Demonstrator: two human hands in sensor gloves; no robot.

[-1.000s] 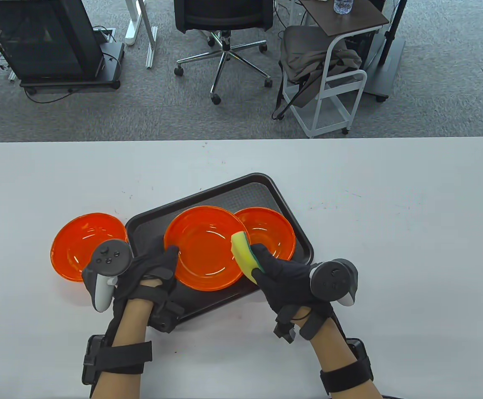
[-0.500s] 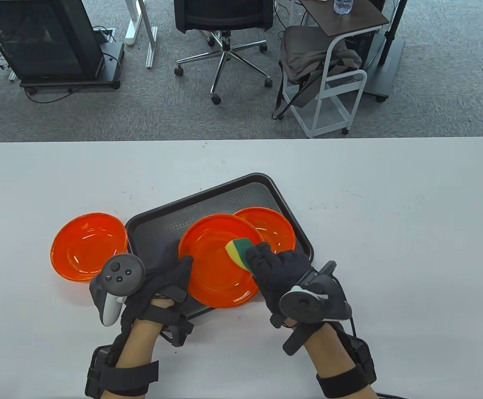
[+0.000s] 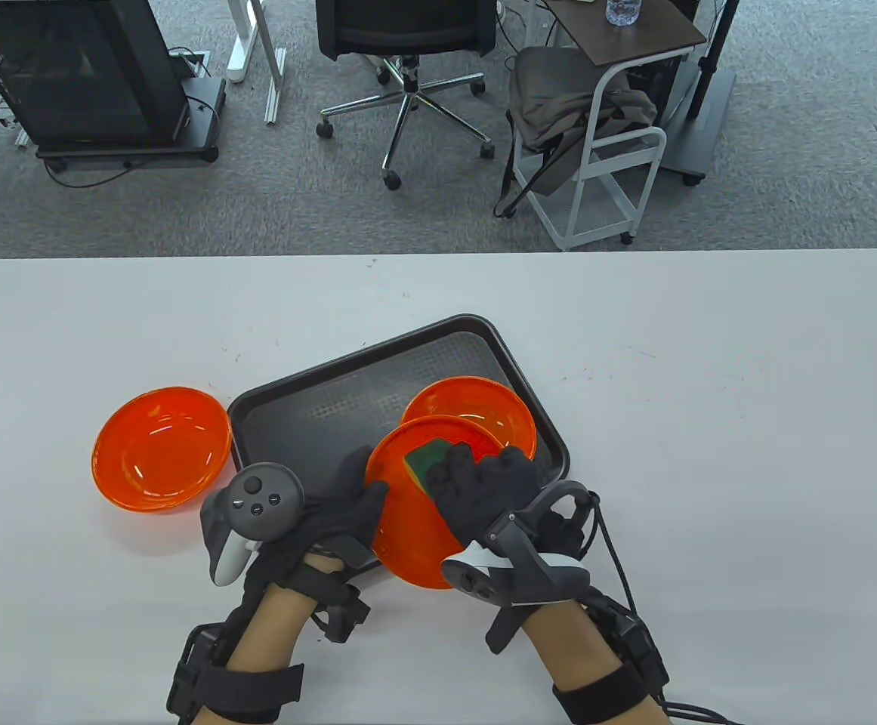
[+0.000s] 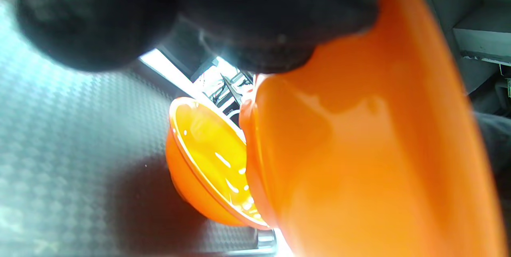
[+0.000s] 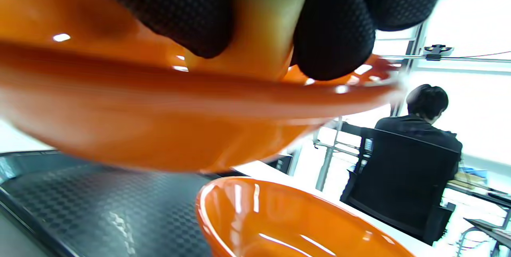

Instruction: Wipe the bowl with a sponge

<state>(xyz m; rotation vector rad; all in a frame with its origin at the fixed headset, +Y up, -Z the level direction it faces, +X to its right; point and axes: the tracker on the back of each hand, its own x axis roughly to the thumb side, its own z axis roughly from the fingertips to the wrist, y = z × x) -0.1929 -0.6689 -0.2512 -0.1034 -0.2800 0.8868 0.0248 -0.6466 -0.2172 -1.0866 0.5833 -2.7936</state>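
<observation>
My left hand (image 3: 347, 502) grips the tilted bowl (image 3: 408, 529) by its rim above the tray (image 3: 294, 400). My right hand (image 3: 483, 487) presses the soft sponge (image 3: 424, 458) inside. The bowl looks like light, slick plastic, probably, so the rim is where I'd hold.

bowl in hand (image 3: 408, 529): glossy translucent orange. second bowl (image 3: 483, 411) on the tray and third bowl (image 3: 160, 447) on the table: same orange. sponge (image 3: 427, 462): green face, yellow body. tray (image 3: 317, 400): dark brown-black, fine checkered texture on its floor. left hand (image 3: 332, 510) and right hand (image 3: 483, 483): black mesh gloves, grey trackers. table (image 3: 710, 453): plain white.
</observation>
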